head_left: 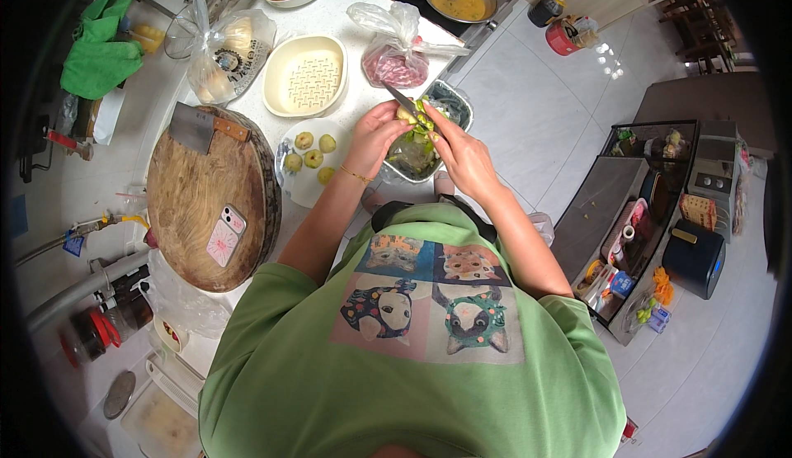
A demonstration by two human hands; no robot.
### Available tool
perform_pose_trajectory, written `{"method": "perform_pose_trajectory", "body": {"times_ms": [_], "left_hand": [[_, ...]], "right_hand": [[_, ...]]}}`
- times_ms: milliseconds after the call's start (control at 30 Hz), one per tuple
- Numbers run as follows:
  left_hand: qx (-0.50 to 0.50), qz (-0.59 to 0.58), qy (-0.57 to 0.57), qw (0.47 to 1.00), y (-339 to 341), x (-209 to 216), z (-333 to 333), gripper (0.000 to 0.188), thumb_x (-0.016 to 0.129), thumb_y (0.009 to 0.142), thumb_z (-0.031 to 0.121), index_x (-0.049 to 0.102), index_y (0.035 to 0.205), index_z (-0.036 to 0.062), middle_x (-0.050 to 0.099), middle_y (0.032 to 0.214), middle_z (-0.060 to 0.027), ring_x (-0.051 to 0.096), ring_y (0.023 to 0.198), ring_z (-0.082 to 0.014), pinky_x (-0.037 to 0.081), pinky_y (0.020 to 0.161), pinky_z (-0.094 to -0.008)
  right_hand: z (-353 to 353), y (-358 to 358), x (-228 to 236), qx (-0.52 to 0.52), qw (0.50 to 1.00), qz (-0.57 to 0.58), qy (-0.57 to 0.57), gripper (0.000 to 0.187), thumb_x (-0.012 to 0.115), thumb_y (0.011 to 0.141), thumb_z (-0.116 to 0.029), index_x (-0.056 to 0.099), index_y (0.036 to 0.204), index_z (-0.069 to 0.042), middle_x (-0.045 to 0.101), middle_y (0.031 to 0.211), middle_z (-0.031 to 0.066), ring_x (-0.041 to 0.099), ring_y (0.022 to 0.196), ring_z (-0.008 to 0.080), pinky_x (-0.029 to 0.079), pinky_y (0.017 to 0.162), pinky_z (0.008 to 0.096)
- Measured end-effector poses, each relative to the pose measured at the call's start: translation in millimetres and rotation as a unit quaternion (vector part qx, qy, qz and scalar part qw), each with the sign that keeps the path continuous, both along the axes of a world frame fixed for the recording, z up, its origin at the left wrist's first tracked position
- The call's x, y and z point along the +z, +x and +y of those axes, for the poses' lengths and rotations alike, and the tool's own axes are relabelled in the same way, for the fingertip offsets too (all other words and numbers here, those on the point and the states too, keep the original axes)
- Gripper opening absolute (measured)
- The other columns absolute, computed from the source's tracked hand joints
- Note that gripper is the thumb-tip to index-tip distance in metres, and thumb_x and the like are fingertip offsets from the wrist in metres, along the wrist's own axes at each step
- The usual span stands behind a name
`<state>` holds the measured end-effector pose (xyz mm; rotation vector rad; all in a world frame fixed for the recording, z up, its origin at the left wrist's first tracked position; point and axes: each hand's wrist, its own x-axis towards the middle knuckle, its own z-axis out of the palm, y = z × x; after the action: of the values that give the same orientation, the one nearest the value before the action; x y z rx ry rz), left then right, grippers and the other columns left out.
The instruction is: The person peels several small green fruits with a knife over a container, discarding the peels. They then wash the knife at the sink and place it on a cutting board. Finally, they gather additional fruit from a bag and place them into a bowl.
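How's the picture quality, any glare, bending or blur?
Head view: dark corners around the fisheye image, and floor tile lines curving toward the right rim; head view: bright glare spots on the floor near the red tub; head view: knife, left hand and right hand fairly clear.

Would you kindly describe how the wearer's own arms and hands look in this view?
Both arms have short, light green sleeves. The left hand and right hand are ungloved. A thin gold-coloured bracelet circles the left wrist; none shows on the right.
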<state>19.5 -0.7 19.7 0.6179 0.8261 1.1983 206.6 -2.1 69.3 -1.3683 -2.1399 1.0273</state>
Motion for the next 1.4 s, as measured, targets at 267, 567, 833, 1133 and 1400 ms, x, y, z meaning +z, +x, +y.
{"method": "perform_pose_trajectory", "body": {"times_ms": [267,567,833,1133,1400], "left_hand": [[-0.013,-0.037,0.0,0.999,0,-3,-1,0.037,0.049,0.087,-0.002,0.043,0.123,-0.0064,0.056,0.116,-0.0148,0.055,0.108,-0.0195,0.045,0.094,-0.0318],[-0.044,-0.087,0.012,0.995,-3,4,0,0.036,0.047,0.087,-0.002,0.04,0.123,-0.0014,0.053,0.119,-0.0204,0.052,0.115,-0.0292,0.045,0.097,-0.0341],[0.045,-0.046,-0.046,0.997,2,3,-2,0.041,0.051,0.088,-0.002,0.037,0.126,-0.0006,0.053,0.119,-0.0175,0.055,0.111,-0.0277,0.047,0.092,-0.0315],[0.091,0.023,-0.016,0.995,11,5,-1,0.044,0.059,0.085,-0.002,0.042,0.126,-0.0001,0.058,0.112,-0.0126,0.059,0.1,-0.0164,0.05,0.082,-0.026],[0.123,0.041,-0.007,0.992,13,0,1,0.043,0.059,0.085,-0.004,0.044,0.125,-0.0035,0.058,0.113,-0.0121,0.058,0.099,-0.0144,0.05,0.083,-0.0265]], "right_hand": [[5,-2,-4,-0.051,0.996,0.065,-0.044,0.042,0.042,0.095,-0.021,0.039,0.137,-0.022,0.055,0.122,0.0181,0.055,0.106,0.0365,0.045,0.087,0.0407],[12,2,-37,-0.08,0.987,0.103,-0.099,0.042,0.04,0.098,-0.024,0.038,0.139,-0.018,0.056,0.077,0.0083,0.052,0.071,0.015,0.044,0.072,0.0286],[5,-3,-24,-0.087,0.972,0.109,-0.191,0.046,0.041,0.097,-0.023,0.033,0.142,-0.019,0.057,0.101,0.0158,0.056,0.087,0.024,0.043,0.082,0.0321],[-1,-9,-10,-0.059,0.976,0.129,-0.166,0.047,0.042,0.095,-0.022,0.032,0.141,-0.021,0.051,0.128,0.0194,0.053,0.112,0.0358,0.041,0.093,0.0367],[-2,-8,-5,-0.03,0.988,0.099,-0.119,0.046,0.043,0.095,-0.023,0.034,0.14,-0.02,0.05,0.128,0.019,0.05,0.115,0.0375,0.041,0.094,0.0391]]}}
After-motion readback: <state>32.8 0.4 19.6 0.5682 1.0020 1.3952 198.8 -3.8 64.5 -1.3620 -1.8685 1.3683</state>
